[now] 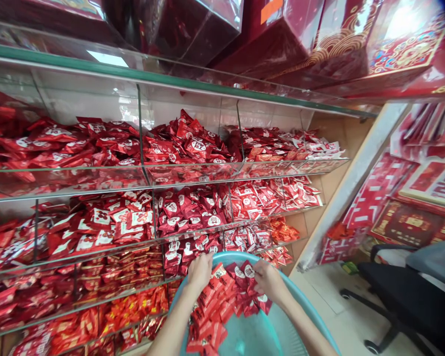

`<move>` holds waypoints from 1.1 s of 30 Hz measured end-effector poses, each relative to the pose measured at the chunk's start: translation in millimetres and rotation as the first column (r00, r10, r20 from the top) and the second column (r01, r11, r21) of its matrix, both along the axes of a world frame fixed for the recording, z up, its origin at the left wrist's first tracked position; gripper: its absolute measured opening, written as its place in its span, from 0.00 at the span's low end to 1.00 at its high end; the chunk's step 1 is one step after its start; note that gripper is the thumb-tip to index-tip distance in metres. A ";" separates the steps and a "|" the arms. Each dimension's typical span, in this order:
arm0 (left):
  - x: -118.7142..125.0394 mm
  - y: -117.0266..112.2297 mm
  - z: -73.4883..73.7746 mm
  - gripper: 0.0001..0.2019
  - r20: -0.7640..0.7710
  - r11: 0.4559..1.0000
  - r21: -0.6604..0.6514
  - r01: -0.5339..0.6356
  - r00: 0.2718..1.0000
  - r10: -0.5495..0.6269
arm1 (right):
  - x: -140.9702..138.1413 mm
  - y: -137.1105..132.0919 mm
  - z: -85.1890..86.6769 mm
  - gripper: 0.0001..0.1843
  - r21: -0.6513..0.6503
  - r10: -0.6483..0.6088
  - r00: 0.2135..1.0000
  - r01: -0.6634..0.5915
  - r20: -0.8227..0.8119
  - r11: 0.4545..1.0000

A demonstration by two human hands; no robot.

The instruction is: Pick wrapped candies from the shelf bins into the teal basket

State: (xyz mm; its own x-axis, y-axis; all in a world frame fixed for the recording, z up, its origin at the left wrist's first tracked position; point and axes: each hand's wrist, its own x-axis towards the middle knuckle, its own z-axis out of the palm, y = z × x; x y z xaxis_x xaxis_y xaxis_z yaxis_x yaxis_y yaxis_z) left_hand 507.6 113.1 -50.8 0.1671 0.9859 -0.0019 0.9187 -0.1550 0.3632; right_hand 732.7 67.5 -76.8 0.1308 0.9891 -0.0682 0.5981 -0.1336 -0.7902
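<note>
Below me is a large turquoise plastic basin (pixel 324 329) with small sealed packets inside, heaped toward its left and far side. Bright red packets (pixel 209 301) with dark lettering fill the left part. Dark red packets (pixel 241 277) with white oval labels lie at the far right of the heap. My left hand (pixel 200 273) is closed at the basin's far left rim, beside the red packets; what its fingers hold is hidden. My right hand (pixel 270 281) reaches over the right side, its fingers closed on a dark red packet.
Glass shelves (pixel 193 183) ahead are divided into compartments of red, maroon and orange packets. Large dark red gift boxes (pixel 267 39) stand on top. At right are a black wheeled chair (pixel 404 291), pale floor tiles (pixel 322 296) and stacked red printed goods (pixel 411 217).
</note>
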 end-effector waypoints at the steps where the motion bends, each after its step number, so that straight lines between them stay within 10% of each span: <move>1: 0.2 -0.1 0.4 0.18 -0.003 1.000 -0.002 0.000 1.000 0.000 | 0.9 -0.4 -1.8 0.05 0.009 -0.007 0.998 0.006 0.055 1.000; 8: 1.1 -0.9 1.6 0.19 -0.008 1.000 0.003 -0.004 1.000 0.004 | 0.0 -5.8 16.9 0.09 0.072 -0.031 0.874 -0.004 0.484 0.997; 16: 3.1 -0.6 6.9 0.19 0.025 0.998 -0.055 -0.041 0.999 0.042 | -41.1 -2.4 115.6 0.11 0.175 -0.016 0.823 -0.102 0.567 0.979; 22: 5.3 -2.4 13.0 0.21 -0.092 0.998 -0.060 -0.018 0.996 0.012 | -116.3 31.1 170.6 0.09 0.458 0.152 0.894 -0.355 0.422 0.815; 33: -0.1 5.2 -1.0 0.21 -0.091 1.000 0.000 0.031 0.995 -0.031 | -180.4 99.3 183.8 0.13 0.445 0.006 0.922 -0.193 0.388 0.875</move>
